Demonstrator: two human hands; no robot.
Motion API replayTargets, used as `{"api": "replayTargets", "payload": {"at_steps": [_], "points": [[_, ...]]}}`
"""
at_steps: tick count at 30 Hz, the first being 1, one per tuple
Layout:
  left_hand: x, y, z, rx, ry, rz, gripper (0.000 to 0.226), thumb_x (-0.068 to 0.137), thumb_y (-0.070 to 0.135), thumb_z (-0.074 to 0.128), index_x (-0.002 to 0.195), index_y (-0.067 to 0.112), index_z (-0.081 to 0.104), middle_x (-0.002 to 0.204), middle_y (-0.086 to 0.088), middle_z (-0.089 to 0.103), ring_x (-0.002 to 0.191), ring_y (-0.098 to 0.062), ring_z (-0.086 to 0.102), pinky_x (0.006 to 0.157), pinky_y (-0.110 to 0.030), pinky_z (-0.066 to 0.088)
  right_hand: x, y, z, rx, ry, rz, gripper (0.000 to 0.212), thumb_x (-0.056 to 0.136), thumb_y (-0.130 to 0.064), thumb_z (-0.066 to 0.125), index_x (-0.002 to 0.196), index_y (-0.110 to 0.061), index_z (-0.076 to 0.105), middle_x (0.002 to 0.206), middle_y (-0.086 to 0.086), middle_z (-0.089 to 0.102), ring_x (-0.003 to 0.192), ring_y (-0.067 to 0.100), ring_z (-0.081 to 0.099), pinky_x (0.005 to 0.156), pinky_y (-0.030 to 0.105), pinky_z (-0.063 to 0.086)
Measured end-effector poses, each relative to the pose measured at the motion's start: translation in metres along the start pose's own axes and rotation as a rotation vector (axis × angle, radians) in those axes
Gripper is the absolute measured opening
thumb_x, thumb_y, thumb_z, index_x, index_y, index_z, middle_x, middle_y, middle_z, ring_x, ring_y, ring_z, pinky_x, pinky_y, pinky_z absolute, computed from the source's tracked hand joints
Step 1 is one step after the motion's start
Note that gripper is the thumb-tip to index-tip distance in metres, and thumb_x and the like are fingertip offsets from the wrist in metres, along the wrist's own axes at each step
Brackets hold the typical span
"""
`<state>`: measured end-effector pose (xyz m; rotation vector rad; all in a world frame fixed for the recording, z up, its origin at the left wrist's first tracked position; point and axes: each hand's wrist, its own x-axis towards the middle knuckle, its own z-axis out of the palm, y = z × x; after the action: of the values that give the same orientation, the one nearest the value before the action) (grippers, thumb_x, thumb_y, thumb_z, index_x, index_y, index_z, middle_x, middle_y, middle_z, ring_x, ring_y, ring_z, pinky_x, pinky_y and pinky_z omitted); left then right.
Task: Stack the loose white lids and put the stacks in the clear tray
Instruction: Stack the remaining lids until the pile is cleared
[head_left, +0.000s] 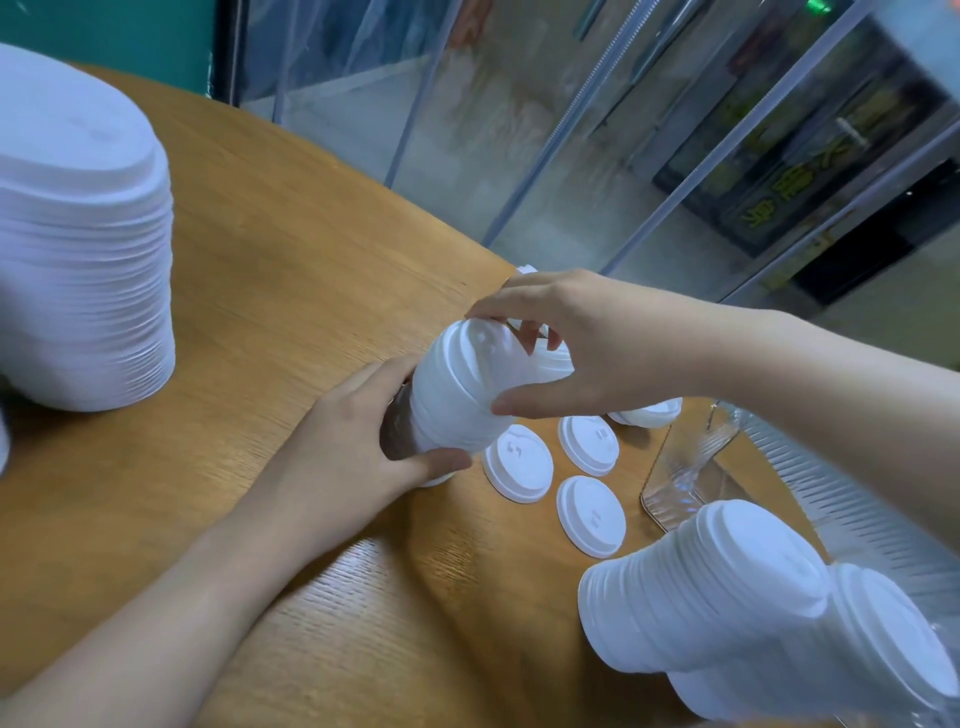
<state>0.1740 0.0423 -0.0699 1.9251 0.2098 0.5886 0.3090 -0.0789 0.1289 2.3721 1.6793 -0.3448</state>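
A wooden bench beside clear plastic curtains carries the work. The stacking step is in hand: a short stack of white lids is held tilted above the bench between both hands. The left hand is curled round the stack's lower end, thumb underneath, and something dark shows at that end, though what it is cannot be told. The right hand is set over the top of the stack, thumb and fingertips pinching the uppermost lid's rim, so both grips are closed on the stack. Three loose lids lie flat on the bench just beside it, with another part hidden under the right wrist. The tray lies to the right, well short of full as far as can be seen, and two finished stacks rest on their sides near its close end. Next, the top lid is probably to be seated squarely, then a loose lid gathered; care is called for that the tilted stack does not slide apart.
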Motion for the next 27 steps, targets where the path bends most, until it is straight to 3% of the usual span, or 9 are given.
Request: {"api": "replayTargets", "payload": {"at_steps": [3, 7, 15, 19, 21, 24, 27], "points": [[-0.001, 0.004, 0.0, -0.009, 0.004, -0.003, 0.083, 0.065, 0.064, 0.085, 0.138, 0.046, 0.051, 0.122, 0.028, 0.059, 0.113, 0.003, 0.057, 0.096, -0.031, 0.051, 0.001, 0.001, 0.001, 0.011, 0.003, -0.012, 0.077, 0.082, -0.068, 0.066, 0.147, -0.03, 0.051, 0.129, -0.019, 0.056, 0.103, 0.003, 0.061, 0.089, 0.032, 0.056], [0.001, 0.01, 0.0, -0.074, 0.002, 0.03, 0.085, 0.069, 0.072, 0.079, 0.143, 0.044, 0.048, 0.127, 0.026, 0.058, 0.117, -0.001, 0.058, 0.098, -0.036, 0.052, -0.001, 0.0, 0.003, 0.007, 0.007, -0.017, 0.079, 0.082, -0.068, 0.064, 0.149, -0.03, 0.049, 0.13, -0.018, 0.055, 0.105, 0.004, 0.06, 0.091, 0.031, 0.056], [0.001, 0.014, -0.001, -0.091, 0.007, 0.029, 0.074, 0.07, 0.055, 0.085, 0.136, 0.047, 0.052, 0.121, 0.031, 0.06, 0.114, 0.0, 0.059, 0.097, -0.036, 0.053, 0.0, 0.002, 0.002, 0.054, 0.003, 0.008, 0.08, 0.079, -0.07, 0.063, 0.147, -0.029, 0.053, 0.129, -0.018, 0.057, 0.101, -0.004, 0.059, 0.083, 0.011, 0.047], [0.0, 0.013, -0.001, -0.09, 0.009, 0.045, 0.075, 0.07, 0.053, 0.087, 0.136, 0.048, 0.053, 0.122, 0.029, 0.061, 0.115, -0.002, 0.059, 0.096, -0.037, 0.053, 0.0, -0.001, 0.005, 0.058, 0.003, 0.01, 0.079, 0.078, -0.069, 0.064, 0.146, -0.029, 0.054, 0.125, -0.018, 0.058, 0.099, -0.003, 0.058, 0.083, 0.012, 0.045], [0.0, 0.012, -0.001, -0.093, 0.007, 0.041, 0.075, 0.069, 0.056, 0.085, 0.136, 0.048, 0.052, 0.122, 0.027, 0.061, 0.116, -0.003, 0.059, 0.096, -0.037, 0.053, 0.0, -0.002, 0.005, 0.043, -0.017, 0.03, 0.083, 0.078, -0.071, 0.064, 0.15, -0.033, 0.048, 0.127, -0.021, 0.055, 0.098, -0.006, 0.057, 0.082, 0.011, 0.043], [0.001, 0.013, -0.002, -0.074, 0.003, 0.042, 0.077, 0.07, 0.056, 0.085, 0.138, 0.045, 0.052, 0.123, 0.026, 0.061, 0.117, -0.001, 0.057, 0.098, -0.035, 0.052, -0.003, 0.001, 0.002, 0.081, -0.087, 0.102, 0.106, 0.07, -0.077, 0.07, 0.159, -0.044, 0.023, 0.132, -0.028, 0.048, 0.105, -0.007, 0.057, 0.086, 0.012, 0.046], [0.0, 0.013, -0.002, -0.047, 0.014, 0.045, 0.078, 0.071, 0.053, 0.086, 0.139, 0.042, 0.051, 0.124, 0.027, 0.06, 0.117, 0.002, 0.056, 0.099, -0.031, 0.05, -0.009, 0.013, -0.001, 0.159, -0.075, 0.119, 0.116, 0.061, -0.081, 0.071, 0.159, -0.042, 0.022, 0.132, -0.029, 0.052, 0.11, -0.008, 0.058, 0.091, 0.016, 0.05]]}}
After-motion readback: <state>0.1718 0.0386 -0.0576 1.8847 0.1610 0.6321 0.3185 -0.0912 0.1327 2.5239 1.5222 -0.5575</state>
